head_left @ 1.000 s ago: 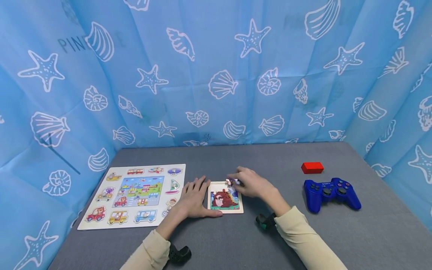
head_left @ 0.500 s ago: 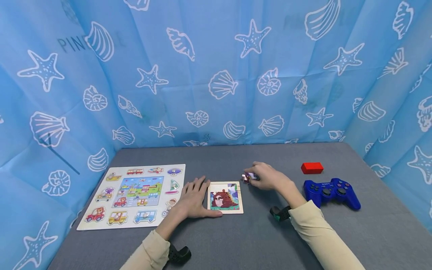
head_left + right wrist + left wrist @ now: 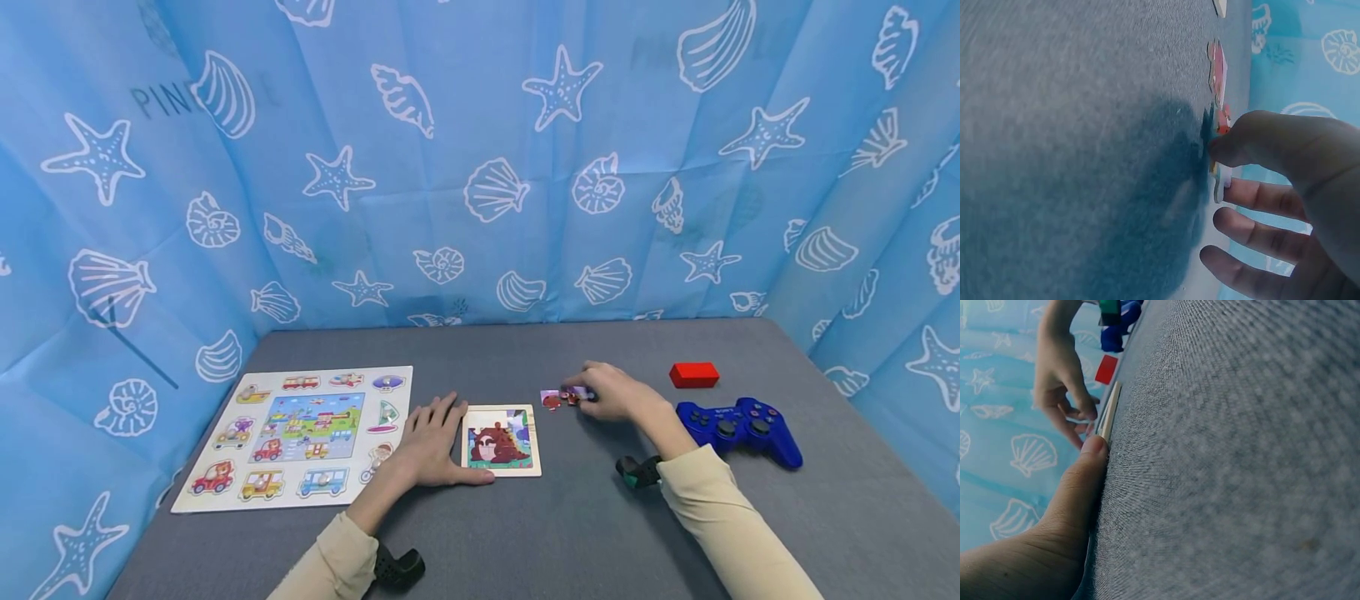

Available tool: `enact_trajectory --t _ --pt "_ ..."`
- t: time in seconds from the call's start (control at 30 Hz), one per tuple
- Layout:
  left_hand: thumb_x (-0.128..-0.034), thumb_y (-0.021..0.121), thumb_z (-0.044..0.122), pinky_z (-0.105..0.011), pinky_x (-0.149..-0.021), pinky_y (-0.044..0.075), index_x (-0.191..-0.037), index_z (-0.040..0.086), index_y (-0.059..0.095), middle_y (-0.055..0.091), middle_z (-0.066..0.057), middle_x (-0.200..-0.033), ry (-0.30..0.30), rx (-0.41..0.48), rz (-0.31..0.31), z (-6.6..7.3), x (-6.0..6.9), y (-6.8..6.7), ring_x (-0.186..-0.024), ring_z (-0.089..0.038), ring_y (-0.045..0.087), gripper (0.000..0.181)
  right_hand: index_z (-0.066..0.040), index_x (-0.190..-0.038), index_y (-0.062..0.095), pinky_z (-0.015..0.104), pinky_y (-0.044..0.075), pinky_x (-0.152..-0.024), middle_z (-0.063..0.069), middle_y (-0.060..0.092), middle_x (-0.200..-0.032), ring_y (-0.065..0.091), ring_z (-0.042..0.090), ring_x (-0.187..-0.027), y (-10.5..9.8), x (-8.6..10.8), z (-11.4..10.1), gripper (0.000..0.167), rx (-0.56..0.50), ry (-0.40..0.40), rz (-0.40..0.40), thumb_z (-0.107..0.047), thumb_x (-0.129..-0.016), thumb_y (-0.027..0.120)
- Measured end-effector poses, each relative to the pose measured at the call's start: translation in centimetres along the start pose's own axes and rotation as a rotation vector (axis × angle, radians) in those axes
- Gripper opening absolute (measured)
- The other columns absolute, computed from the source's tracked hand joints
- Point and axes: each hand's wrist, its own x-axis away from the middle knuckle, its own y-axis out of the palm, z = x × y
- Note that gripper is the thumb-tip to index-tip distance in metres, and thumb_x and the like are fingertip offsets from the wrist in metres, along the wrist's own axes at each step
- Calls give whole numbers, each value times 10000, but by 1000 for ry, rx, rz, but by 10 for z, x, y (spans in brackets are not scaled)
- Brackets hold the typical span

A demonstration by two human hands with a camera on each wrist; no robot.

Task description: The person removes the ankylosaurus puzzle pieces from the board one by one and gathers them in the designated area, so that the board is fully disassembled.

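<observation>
Framed puzzle (image 3: 501, 446): could skew under uneven push from left hand (image 3: 433, 442), spread wide at 9 o'clock, thumb on near edge; bare patch (image 3: 487, 416) at frame's 11 o'clock. Loose pieces (image 3: 551, 401) at 2 o'clock: could scatter or flip through careless fingertip brush. Right hand (image 3: 611, 392) beyond, narrow, apparently pinching one piece (image 3: 1219, 187); drop possible on weak grip. Blue controller (image 3: 738, 427) at 3 o'clock: bump possible on careless withdrawal.
</observation>
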Motion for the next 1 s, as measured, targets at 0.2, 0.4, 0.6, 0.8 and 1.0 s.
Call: enact_trajectory --t 0.2,0.4,0.6,0.8,1.0 --pt "-745 730 766 -643 -1244 192 -1622 137 281 227 -155 -1701 7 6 0 -1 1 1 -1565 -445 218 1169 -51 -1293 710 300 451 -705 114 627 -999 504 170 -806 1 3 5 391 -13 5 -18 -79 -903 716" --pt "-744 737 755 -654 -1241 185 -1618 123 283 221 -172 -1699 18 16 -1 -3 0 5 -1565 -454 208 1171 -52 -1327 684 428 550 -819 156 658 -1097 559 204 -871 5 5 6 409 -30 31 0 -173 -938 720" --pt "-739 726 773 -658 -1241 180 -1617 124 286 226 -169 -1698 19 28 9 -3 0 5 -1564 -457 208 1178 -31 -1235 728 361 517 -767 116 660 -1020 544 165 -827 9 5 4 367 -47 22 60 -257 -946 741" --pt "-723 693 826 -658 -1239 182 -1613 117 289 230 -173 -1695 26 27 14 -4 0 5 -1562 -457 210 1208 -48 -1189 753 315 484 -734 85 645 -974 530 149 -805 10 5 3 310 -55 30 87 -235 -942 748" --pt "-736 728 777 -640 -1247 188 -1624 136 276 221 -155 -1704 7 3 -1 -2 0 3 -1569 -439 211 1184 -46 -1181 756 284 452 -707 89 633 -958 523 152 -794 11 6 4 303 -63 34 96 -224 -936 752"
